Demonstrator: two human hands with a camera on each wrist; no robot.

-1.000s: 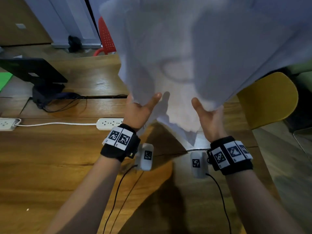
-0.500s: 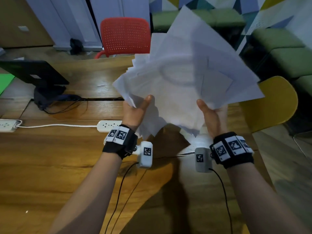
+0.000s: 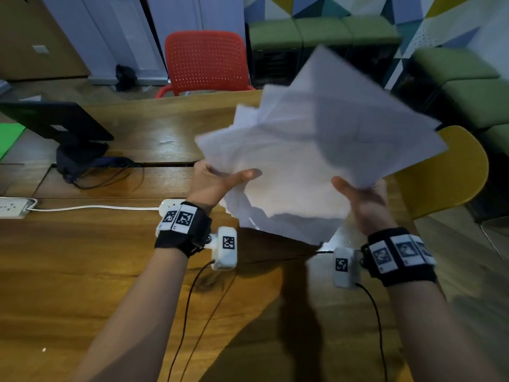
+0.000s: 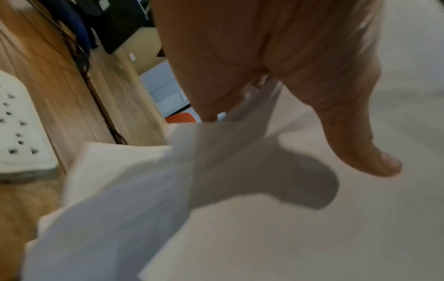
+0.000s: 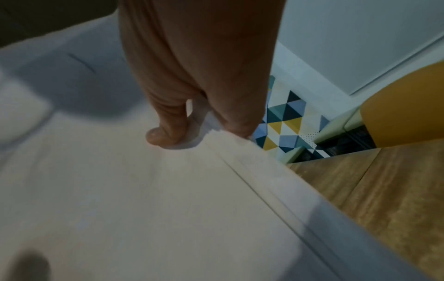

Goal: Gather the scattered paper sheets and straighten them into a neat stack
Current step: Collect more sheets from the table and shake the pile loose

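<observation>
Head view is showing you working over the wooden desk (image 3: pixel 82 271), holding the paper sheets (image 3: pixel 316 150) up in the air above its 1 o'clock area, corners fanning unevenly toward 12 and 2 o'clock. Your left hand (image 3: pixel 212 186) is gripping the bundle's 9 o'clock edge, thumb lying across the front. Your right hand (image 3: pixel 363 199) is pinching the 4 o'clock edge, thumb pressing on top, fingers (image 5: pixel 238 106) curling behind. At 9 o'clock a white power strip (image 3: pixel 13 206) is lying on the desk.
</observation>
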